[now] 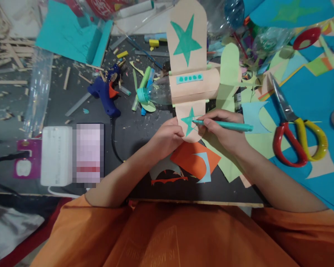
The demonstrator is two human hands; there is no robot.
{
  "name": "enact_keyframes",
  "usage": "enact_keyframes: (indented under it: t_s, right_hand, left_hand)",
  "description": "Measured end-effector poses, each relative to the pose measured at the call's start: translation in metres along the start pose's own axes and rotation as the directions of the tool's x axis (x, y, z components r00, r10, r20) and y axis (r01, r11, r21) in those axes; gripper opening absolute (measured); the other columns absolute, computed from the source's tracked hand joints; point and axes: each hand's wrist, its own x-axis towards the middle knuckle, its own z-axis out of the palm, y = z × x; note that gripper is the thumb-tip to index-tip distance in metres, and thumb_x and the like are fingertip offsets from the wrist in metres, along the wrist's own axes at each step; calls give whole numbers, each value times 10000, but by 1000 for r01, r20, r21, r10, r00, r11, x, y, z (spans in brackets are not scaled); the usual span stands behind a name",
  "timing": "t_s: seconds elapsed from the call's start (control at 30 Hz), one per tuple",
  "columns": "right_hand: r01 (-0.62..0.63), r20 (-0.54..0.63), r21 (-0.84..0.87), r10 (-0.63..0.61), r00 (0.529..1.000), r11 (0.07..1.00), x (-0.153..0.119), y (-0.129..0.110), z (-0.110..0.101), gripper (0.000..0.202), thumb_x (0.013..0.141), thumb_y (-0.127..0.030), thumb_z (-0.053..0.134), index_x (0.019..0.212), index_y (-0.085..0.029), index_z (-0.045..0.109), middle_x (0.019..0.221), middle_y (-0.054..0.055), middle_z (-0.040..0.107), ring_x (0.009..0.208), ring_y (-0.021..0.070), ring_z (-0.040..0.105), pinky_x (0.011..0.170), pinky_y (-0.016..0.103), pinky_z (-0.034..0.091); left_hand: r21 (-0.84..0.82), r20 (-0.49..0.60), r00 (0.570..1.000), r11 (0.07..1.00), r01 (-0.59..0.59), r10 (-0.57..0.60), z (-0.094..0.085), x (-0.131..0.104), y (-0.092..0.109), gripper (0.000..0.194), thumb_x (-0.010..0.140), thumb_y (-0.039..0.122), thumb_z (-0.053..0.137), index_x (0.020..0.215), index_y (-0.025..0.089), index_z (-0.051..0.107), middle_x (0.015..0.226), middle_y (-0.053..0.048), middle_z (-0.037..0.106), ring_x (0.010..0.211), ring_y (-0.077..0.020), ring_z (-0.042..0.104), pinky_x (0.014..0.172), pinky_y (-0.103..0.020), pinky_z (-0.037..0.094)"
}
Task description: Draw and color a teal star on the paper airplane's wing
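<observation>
A bottle plane [195, 91] wrapped in peach paper lies in front of me, its teal cap [143, 95] pointing left. Its far wing bears a filled green star [185, 40], and a row of green dots runs along the body. On the near wing is another green star [189, 119], partly coloured. My right hand [225, 131] is closed round a green marker [228, 125], whose tip touches this star. The near wing's left edge is pinched between the thumb and fingers of my left hand [168, 139].
Scissors [288, 115] lie on blue paper at the right. A blue glue gun [104, 96], a white box [57, 155] and a blurred-out phone-like object [89, 154] are at the left. Orange paper [192, 159] lies near the front edge. Wood sticks [13, 55] are scattered at the far left.
</observation>
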Motion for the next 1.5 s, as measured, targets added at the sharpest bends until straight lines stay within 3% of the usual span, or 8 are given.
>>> enact_keyframes:
  t_s: [0.3,0.53,0.8,1.1,1.37,1.5]
  right_hand:
    - [12,52,-27,-11,999,1000,0,-2,-4,119,727,-184,699,621,-227,733,576,-5,705,542,149,661,532,283,557]
    - [86,-36,-11,-86,996,996,2,2,-3,66,789,-230,735,727,-249,749,564,-36,661,507,128,612,526,291,555]
    - [23,-27,-31,-24,999,999,1,6,-2,70,796,-306,762,764,-245,748,606,-25,690,552,144,636,552,310,566]
    - [26,83,-42,-23,996,999,-1,-4,-3,132,753,-200,711,626,-230,730,583,-8,722,558,152,677,558,288,565]
    - [78,-22,-72,-80,997,994,2,6,-5,91,842,-290,723,762,-248,737,573,-26,640,543,147,620,563,320,572]
    - [65,-41,-92,-69,997,994,2,6,-4,81,836,-279,725,761,-250,731,571,-32,641,539,145,620,550,314,564]
  left_hand:
    - [-24,-22,1000,1000,9,-10,0,-1,0,355,483,129,585,824,168,675,911,-71,783,1060,-292,709,960,-387,519]
    - [-14,-17,1000,1000,3,-3,0,-1,0,365,478,142,607,836,166,666,867,-79,757,1034,-290,701,895,-363,512]
    - [-14,-35,999,1000,13,-14,2,-2,1,294,482,134,602,772,175,631,847,-71,737,1017,-280,691,862,-349,507]
    - [-47,-17,1000,999,6,-7,3,-2,1,278,479,121,598,746,187,634,827,-61,755,1060,-300,700,935,-380,513]
    - [-7,-32,999,1000,14,-14,1,-2,1,362,484,140,604,840,173,663,836,-63,744,1014,-279,697,851,-342,499]
    - [2,-29,1000,1000,8,-8,0,-2,0,314,491,143,604,800,170,650,822,-65,733,969,-262,695,817,-331,496]
